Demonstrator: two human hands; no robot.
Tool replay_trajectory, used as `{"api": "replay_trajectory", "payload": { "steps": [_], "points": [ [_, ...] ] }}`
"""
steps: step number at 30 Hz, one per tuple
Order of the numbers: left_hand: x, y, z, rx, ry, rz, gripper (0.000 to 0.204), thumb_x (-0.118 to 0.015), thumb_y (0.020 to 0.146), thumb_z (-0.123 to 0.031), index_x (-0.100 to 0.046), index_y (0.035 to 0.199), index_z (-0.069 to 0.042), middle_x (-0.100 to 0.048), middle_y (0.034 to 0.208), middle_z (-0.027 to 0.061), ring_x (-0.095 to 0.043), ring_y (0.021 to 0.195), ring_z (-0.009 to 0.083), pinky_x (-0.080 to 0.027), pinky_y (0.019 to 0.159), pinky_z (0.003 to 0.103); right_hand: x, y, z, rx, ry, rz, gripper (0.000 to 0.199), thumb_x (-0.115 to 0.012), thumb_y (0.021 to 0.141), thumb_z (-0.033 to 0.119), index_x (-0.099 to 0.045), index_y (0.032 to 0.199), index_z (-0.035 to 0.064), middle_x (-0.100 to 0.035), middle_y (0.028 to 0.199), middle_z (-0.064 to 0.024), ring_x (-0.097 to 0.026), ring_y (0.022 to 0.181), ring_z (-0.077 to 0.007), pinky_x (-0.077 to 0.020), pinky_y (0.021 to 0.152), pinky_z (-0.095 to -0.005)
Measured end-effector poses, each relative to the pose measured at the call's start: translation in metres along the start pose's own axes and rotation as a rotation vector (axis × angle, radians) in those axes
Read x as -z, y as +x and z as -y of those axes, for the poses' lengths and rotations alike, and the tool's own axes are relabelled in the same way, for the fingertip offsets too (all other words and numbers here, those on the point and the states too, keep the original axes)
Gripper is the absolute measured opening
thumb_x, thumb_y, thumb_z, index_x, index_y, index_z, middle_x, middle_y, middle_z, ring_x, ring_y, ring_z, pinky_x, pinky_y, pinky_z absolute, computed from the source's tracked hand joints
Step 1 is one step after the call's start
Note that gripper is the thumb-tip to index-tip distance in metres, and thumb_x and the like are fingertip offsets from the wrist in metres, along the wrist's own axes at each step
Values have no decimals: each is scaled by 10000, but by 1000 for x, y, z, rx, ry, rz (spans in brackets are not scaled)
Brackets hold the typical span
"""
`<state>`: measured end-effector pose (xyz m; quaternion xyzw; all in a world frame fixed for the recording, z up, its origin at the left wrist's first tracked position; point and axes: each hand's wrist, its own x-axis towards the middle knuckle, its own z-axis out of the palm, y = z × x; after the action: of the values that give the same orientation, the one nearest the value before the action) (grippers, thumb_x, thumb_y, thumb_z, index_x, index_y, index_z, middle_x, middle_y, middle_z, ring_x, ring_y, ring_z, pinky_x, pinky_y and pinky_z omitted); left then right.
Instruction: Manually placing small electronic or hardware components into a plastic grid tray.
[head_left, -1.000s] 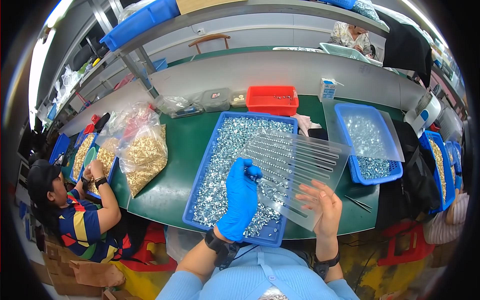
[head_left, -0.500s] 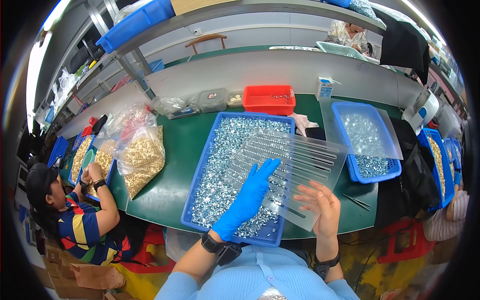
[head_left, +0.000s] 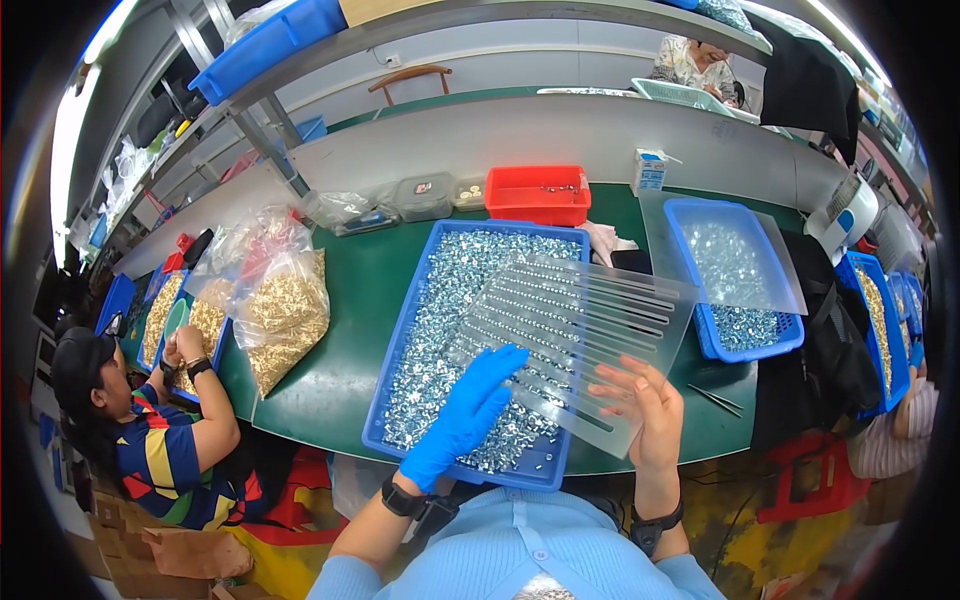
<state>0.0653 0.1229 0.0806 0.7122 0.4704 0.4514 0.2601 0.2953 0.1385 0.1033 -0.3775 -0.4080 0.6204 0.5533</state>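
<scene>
A clear plastic plate with long slots (head_left: 630, 310) is tilted over a blue tray (head_left: 400, 350) of small silvery metal parts. Rows of the parts sit in the slots across the plate's left portion. My right hand (head_left: 655, 415), bare, grips the plate at its near right edge, the thumb on top and the fingers showing through from beneath. In a blue glove, my left hand (head_left: 465, 415) lies over the plate's near left side with its fingers stretched out and nothing held. Whether its fingertips touch the plate cannot be told.
Right of the tray stand a blue basket (head_left: 705, 325) under a clear sheet, and tweezers (head_left: 715, 400). Behind are a red bin (head_left: 538, 208) and lidded boxes (head_left: 422, 197). Bags of gold-coloured parts (head_left: 285, 320) lie left, near a seated co-worker (head_left: 150, 430).
My left hand has drawn back toward me and to the left over the plate, uncovering more of the filled slots. My right hand and the plate stay nearly still.
</scene>
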Motion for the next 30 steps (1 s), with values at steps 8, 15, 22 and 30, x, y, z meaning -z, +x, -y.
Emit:
{"api": "replay_trajectory", "payload": {
  "steps": [8,15,22,30],
  "points": [
    [4,-1,-2,22,156,-173,254,-468,923,-202,-580,1077,-35,-627,959,74,-588,934,216,-307,1034,414,-1,-2,1,-14,2,1,415,-489,892,246,-478,1176,-56,-610,1058,-238,-652,863,-290,-520,634,-302],
    [16,-28,16,655,-590,-350,228,-506,916,-229,-597,996,-35,-617,886,77,-587,857,187,-450,859,352,1,-1,3,-17,5,5,420,-491,894,247,-471,1180,-59,-605,1068,-238,-649,870,-294,-521,644,-308],
    [-21,-20,-20,970,-1489,-34,276,-484,935,-277,-580,1013,-31,-602,983,110,-585,930,201,-484,831,322,0,-1,1,-18,19,13,413,-488,896,239,-468,1183,-58,-601,1075,-242,-647,875,-298,-524,651,-317],
    [-47,-5,-10,918,-1799,-188,214,-490,933,-192,-558,1066,-40,-581,1055,129,-570,1003,237,-482,908,383,1,-1,2,-11,22,25,407,-483,900,235,-467,1184,-57,-600,1076,-246,-646,876,-299,-524,661,-323]
  ]
}}
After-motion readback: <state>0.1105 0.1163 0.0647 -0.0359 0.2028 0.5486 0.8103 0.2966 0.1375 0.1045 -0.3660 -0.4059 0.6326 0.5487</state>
